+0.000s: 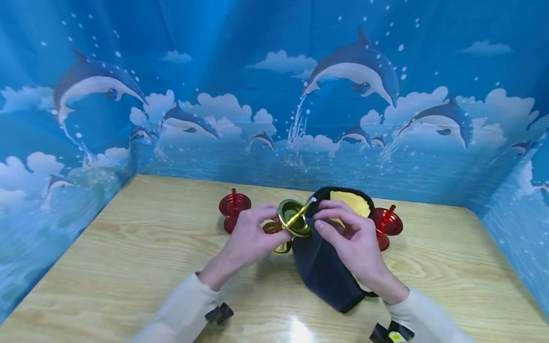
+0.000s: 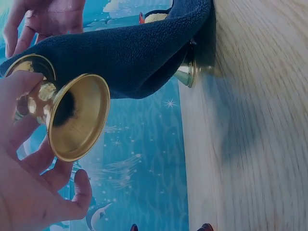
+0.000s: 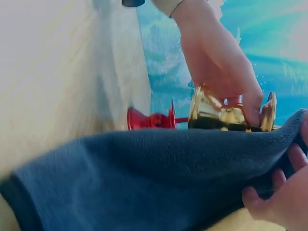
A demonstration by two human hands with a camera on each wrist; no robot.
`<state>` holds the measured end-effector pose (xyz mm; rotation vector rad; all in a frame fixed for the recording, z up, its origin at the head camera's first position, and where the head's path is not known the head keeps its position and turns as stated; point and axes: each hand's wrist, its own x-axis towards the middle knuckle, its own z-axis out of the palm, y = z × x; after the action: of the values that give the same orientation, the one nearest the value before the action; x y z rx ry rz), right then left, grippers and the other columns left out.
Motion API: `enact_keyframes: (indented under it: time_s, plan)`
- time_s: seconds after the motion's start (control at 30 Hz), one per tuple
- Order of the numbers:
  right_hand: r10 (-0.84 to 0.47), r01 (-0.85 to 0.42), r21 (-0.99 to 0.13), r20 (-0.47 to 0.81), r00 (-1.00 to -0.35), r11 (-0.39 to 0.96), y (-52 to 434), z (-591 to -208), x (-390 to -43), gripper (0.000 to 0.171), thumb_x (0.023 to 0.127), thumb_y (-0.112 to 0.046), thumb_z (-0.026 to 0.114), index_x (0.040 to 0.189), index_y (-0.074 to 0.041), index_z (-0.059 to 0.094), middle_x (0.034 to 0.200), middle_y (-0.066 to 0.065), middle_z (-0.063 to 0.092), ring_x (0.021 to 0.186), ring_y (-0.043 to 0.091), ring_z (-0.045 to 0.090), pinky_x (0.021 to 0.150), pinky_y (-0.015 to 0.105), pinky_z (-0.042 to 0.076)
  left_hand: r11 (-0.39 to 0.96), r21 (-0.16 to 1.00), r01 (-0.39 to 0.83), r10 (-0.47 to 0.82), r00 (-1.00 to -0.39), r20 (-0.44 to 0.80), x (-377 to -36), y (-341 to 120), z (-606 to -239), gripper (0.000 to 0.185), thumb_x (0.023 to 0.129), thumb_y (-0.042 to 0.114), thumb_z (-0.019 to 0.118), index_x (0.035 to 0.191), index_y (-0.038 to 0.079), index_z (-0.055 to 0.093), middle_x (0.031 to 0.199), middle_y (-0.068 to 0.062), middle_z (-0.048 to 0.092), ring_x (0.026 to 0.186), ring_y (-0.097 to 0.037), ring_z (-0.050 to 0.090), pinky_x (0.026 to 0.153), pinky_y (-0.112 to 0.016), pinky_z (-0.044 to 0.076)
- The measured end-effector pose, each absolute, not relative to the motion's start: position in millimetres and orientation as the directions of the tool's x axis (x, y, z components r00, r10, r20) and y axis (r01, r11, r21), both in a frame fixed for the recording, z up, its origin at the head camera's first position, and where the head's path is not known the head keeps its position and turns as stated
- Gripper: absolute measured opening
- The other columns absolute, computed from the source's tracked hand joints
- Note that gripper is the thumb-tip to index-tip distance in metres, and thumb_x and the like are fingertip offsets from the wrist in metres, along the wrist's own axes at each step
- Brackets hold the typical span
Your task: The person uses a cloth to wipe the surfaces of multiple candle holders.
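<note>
My left hand point(image 1: 257, 234) grips a shiny gold candle holder point(image 1: 291, 210) by its narrow waist, raised over the table and tilted. A thin gold peg with a pale tip stands up from its dish. Its hollow flared base point(image 2: 79, 120) faces the camera in the left wrist view. With thumb and fingers, my right hand point(image 1: 352, 242) pinches a dark blue fleecy cloth point(image 1: 322, 274) with a yellow underside. The cloth hangs down from that hand right beside the gold holder and overlaps its side in the right wrist view point(image 3: 144, 173).
Two red holders with upright pegs stand towards the back of the wooden table point(image 1: 155, 269): one red holder point(image 1: 234, 205) on the left, another red holder point(image 1: 389, 221) on the right. Behind the cloth, a second gold base point(image 2: 186, 73) shows on the tabletop. A dolphin-print curtain point(image 1: 262, 60) surrounds the table.
</note>
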<state>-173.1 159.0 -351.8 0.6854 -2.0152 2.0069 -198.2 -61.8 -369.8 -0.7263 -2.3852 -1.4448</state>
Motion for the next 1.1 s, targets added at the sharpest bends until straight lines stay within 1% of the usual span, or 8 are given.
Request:
enact_keyframes:
  time_s: [0.1,0.23,0.4,0.53,0.67,0.8,0.93,1.1]
  plan:
    - [-0.110,-0.404,-0.909,0.414,-0.903,-0.102,158,-353,-174,0.021,0.093,0.010,0.062,0.100,-0.006,0.073,0.113,-0.007,0.071,0.111,0.008,0.066,0.090,0.019,0.056,0.407,0.720,0.562,0.300,-0.827,0.475,-197,-60,-370,0.020,0.082,0.020,0.084,0.100,0.013,0.080,0.101,-0.002,0.075,0.093,-0.013,0.068,0.078,-0.027,0.056]
    - [-0.092,-0.315,-0.932,0.334,-0.938,-0.177,158,-355,-175,0.032,0.091,0.012,0.063,0.103,-0.018,0.069,0.113,-0.006,0.069,0.109,0.009,0.068,0.090,0.020,0.057,0.430,0.696,0.574,0.344,-0.818,0.462,-195,-58,-368,0.021,0.083,0.022,0.083,0.103,0.014,0.081,0.102,-0.001,0.074,0.090,-0.011,0.065,0.073,-0.025,0.053]
    - [-0.111,-0.256,-0.959,0.269,-0.957,-0.119,159,-355,-176,0.034,0.091,0.007,0.068,0.120,-0.010,0.068,0.120,-0.007,0.068,0.117,0.011,0.065,0.095,0.021,0.056,0.431,0.681,0.592,0.383,-0.803,0.456,-194,-56,-367,0.023,0.085,0.021,0.081,0.106,0.012,0.081,0.102,-0.003,0.073,0.084,-0.013,0.063,0.064,-0.023,0.053]
    - [-0.115,-0.269,-0.962,0.272,-0.955,-0.044,159,-354,-178,0.041,0.090,0.005,0.071,0.130,-0.006,0.066,0.128,-0.001,0.066,0.119,0.012,0.063,0.095,0.022,0.056,0.441,0.650,0.619,0.406,-0.783,0.470,-194,-54,-368,0.021,0.085,0.021,0.080,0.103,0.011,0.081,0.099,-0.004,0.072,0.080,-0.016,0.061,0.059,-0.019,0.049]
    - [-0.129,-0.339,-0.938,0.328,-0.936,0.075,160,-356,-179,0.038,0.088,0.003,0.074,0.125,-0.005,0.069,0.130,0.004,0.064,0.117,0.012,0.064,0.094,0.022,0.056,0.468,0.585,0.662,0.440,-0.749,0.495,-193,-51,-366,0.021,0.084,0.023,0.082,0.100,0.010,0.082,0.098,-0.004,0.071,0.079,-0.015,0.061,0.062,-0.019,0.048]
    - [-0.127,-0.382,-0.906,0.364,-0.923,0.184,158,-356,-179,0.029,0.086,0.002,0.075,0.115,0.000,0.070,0.121,0.004,0.066,0.108,0.012,0.065,0.090,0.021,0.056,0.480,0.526,0.702,0.460,-0.712,0.530,-194,-49,-366,0.022,0.082,0.025,0.084,0.098,0.010,0.082,0.097,-0.005,0.072,0.076,-0.014,0.061,0.061,-0.017,0.046]
    - [-0.096,-0.375,-0.912,0.363,-0.927,0.167,156,-355,-178,0.025,0.086,0.004,0.074,0.111,0.001,0.070,0.117,0.006,0.067,0.100,0.011,0.066,0.086,0.021,0.057,0.418,0.639,0.646,0.429,-0.760,0.488,-194,-47,-368,0.026,0.082,0.021,0.084,0.106,0.011,0.078,0.100,-0.004,0.071,0.078,-0.011,0.060,0.064,-0.019,0.049]
    - [-0.062,-0.338,-0.937,0.334,-0.941,0.082,158,-355,-176,0.024,0.086,0.007,0.073,0.108,-0.002,0.070,0.112,-0.004,0.069,0.095,0.012,0.067,0.081,0.022,0.058,0.307,0.788,0.533,0.376,-0.829,0.414,-195,-44,-373,0.029,0.083,0.014,0.080,0.110,0.012,0.069,0.098,-0.002,0.072,0.082,-0.010,0.063,0.072,-0.022,0.055]
